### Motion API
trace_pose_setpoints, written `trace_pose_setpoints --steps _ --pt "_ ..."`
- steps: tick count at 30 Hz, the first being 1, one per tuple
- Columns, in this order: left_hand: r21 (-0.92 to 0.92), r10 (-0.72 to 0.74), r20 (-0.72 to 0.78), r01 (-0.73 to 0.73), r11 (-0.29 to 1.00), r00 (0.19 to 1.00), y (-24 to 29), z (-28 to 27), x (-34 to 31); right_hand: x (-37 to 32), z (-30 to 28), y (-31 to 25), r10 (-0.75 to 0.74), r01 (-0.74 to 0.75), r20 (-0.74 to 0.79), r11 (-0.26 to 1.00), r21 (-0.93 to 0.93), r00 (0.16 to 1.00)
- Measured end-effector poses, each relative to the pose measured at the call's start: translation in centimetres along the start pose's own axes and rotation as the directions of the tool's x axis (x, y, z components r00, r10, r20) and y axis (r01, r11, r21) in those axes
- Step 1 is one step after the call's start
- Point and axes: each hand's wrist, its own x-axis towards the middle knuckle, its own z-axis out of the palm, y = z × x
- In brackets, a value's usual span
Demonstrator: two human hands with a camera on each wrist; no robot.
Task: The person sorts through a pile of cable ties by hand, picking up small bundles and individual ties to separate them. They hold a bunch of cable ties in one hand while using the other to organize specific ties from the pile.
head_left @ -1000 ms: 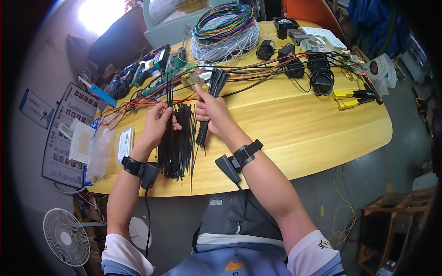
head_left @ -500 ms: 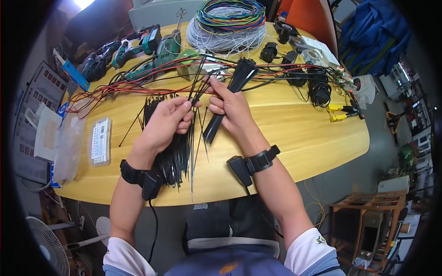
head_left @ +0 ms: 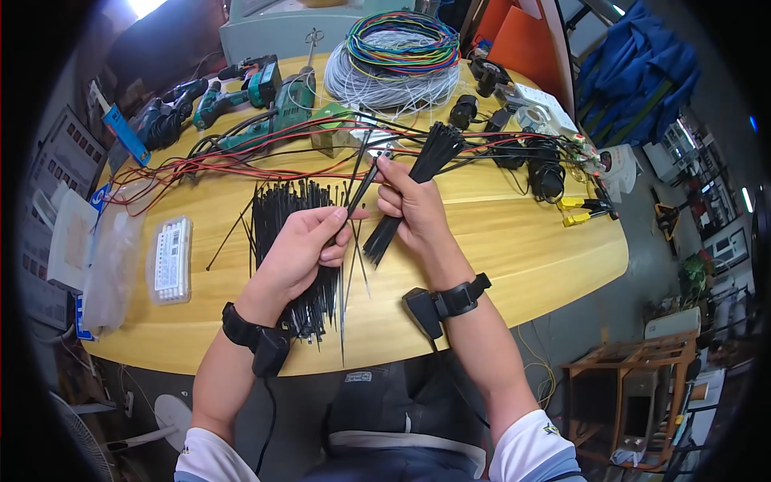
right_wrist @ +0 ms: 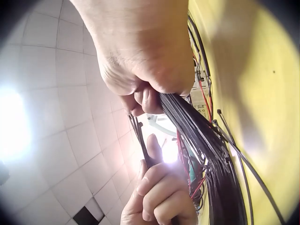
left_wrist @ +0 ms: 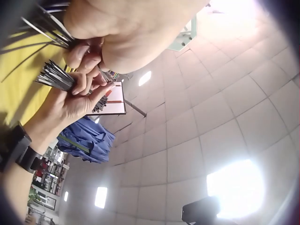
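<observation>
A: Going left to right, how are the fingers best used here?

B: First comes a loose pile of black cable ties (head_left: pixel 269 221), lying on the wooden bench (head_left: pixel 498 249). Over its right side, the left hand (head_left: pixel 293 249) pinches a few ties (head_left: pixel 361 185) between thumb and forefinger. I would keep that pinch light and let their far ends come level. Next, the right hand (head_left: pixel 418 210) grips a thick bundle (head_left: pixel 434 153), fingers wrapped round its middle. I judge that grip should be firm, leaving the thumb free, or the bundle could splay and shed ties.

A: Does the right thumb touch the few ties?

B: Its tip is right by their far ends. I cannot tell whether it presses them.

A: And how do the ties look?

B: Thin, dark and slender. The pile is ragged, heads mostly at the far side, tails toward the person, with one stray tie slanting out at left. The pinched few are slightly spread, above the bench. The bundle, furthest right, is narrow in the hand and fuller at its heads, which lean away to the right. Part of the pile is hidden behind the left hand.
</observation>
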Motion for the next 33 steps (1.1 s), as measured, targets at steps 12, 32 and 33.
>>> trace_pose_setpoints --steps 12,32,33 --pt "0.096 0.049 -0.089 -0.040 0.995 0.995 0.08 -0.03 0.25 0.42 -0.16 0.31 -0.030 0.028 -0.059 0.999 -0.030 0.998" --pt "0.203 0.142 -0.147 -0.110 0.973 0.979 -0.31 -0.40 0.72 0.24 -0.02 0.10 -0.047 0.047 -0.009 0.997 -0.061 0.999" --pt "0.208 0.142 -0.147 -0.109 0.972 0.979 -0.35 -0.39 0.72 0.16 0.03 0.18 -0.034 0.034 0.009 0.996 -0.082 0.999"
